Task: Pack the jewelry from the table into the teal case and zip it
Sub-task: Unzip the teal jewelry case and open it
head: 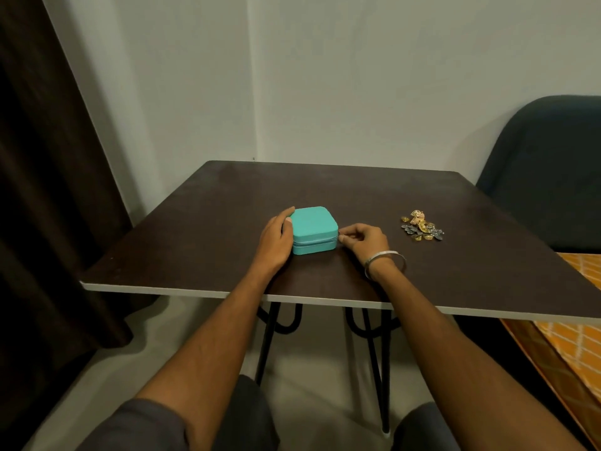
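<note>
A small square teal case (313, 227) lies closed on the dark table (341, 190), its zip line running along the front side. My left hand (274, 240) rests against the case's left side, thumb at its top corner. My right hand (362, 242) pinches the small zipper pull at the case's right front corner. A silver bangle circles my right wrist. A little pile of gold and dark metal jewelry (421, 226) lies on the table to the right of my right hand, apart from the case.
The table has a white front edge and black hairpin legs. A dark curtain (48, 190) hangs at the left. A dark blue chair (549, 170) stands at the right, and an orange patterned cloth (575, 349) lies below it.
</note>
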